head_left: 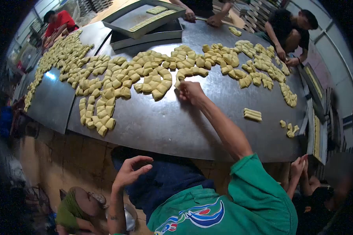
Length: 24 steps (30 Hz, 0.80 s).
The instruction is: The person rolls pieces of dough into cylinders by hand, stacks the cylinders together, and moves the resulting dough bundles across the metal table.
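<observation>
Right hand [190,92] fingertips hidden (curled under), corners blurred dark

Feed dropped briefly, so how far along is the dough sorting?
Done: some dough strips lie lined up in the tray. In hand: the right hand touches a dough piece on the metal table; the left hand hangs empty. Left: most dough pieces remain spread out.

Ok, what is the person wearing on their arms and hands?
Both hands are bare, no gloves. The right hand comes out of a short green sleeve of a shirt with a blue, white and red print on the chest. The left hand shows a bare forearm with a small dark mark near the elbow.
</observation>
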{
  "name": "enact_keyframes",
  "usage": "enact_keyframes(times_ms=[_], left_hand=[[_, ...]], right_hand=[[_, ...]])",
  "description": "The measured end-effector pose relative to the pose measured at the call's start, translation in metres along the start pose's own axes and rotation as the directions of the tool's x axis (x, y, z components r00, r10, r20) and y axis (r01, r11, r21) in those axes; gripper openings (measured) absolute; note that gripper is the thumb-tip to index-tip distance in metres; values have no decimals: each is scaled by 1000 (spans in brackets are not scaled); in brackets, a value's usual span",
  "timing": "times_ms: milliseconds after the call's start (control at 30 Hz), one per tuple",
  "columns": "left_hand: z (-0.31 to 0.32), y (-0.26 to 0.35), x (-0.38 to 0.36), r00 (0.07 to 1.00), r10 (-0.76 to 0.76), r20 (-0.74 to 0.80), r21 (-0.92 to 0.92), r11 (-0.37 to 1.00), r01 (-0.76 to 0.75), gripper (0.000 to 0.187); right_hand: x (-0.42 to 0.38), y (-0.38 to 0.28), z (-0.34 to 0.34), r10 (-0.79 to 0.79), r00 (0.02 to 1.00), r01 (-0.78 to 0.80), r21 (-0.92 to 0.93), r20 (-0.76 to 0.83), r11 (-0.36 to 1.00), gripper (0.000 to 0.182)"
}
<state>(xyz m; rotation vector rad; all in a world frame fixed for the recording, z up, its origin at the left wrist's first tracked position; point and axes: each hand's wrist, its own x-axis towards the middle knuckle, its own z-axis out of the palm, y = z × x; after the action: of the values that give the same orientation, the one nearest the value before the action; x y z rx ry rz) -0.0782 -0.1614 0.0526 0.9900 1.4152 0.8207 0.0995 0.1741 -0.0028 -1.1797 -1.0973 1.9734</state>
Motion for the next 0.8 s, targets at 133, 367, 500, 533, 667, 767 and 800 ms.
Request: enact_keyframes(times_ms=[133,367,500,533,667,767,800], left_hand=[[5,-21,12,999,-43,-27,-224,974,36,28],[46,-17,55,931,107,-349,-494,823,-280,31],[32,-23,49,882,130,-453,-474,803,-362,32],[24,-25,43,907,153,-393,-507,787,-352,32],[-5,-10,16,974,137,-179,-512,833,-212,33],[-6,-14,18,986,129,-106,-525,835,-166,32],[-4,-16,19,987,74,-141,-562,815,-141,31]], right_hand=[[-63,26,-5,222,944,-160,-250,244,955,19],[-158,63,69,-507,509,777,-625,696,-78,11],[-168,68,90,-538,281,918,-385,795,-91,21],[-171,65,90,-565,405,906,-400,719,140,23],[-169,54,90,-126,833,380,-391,539,838,27],[-162,60,84,79,865,36,-219,496,975,27],[-166,55,87,82,866,16,-191,493,982,26]])
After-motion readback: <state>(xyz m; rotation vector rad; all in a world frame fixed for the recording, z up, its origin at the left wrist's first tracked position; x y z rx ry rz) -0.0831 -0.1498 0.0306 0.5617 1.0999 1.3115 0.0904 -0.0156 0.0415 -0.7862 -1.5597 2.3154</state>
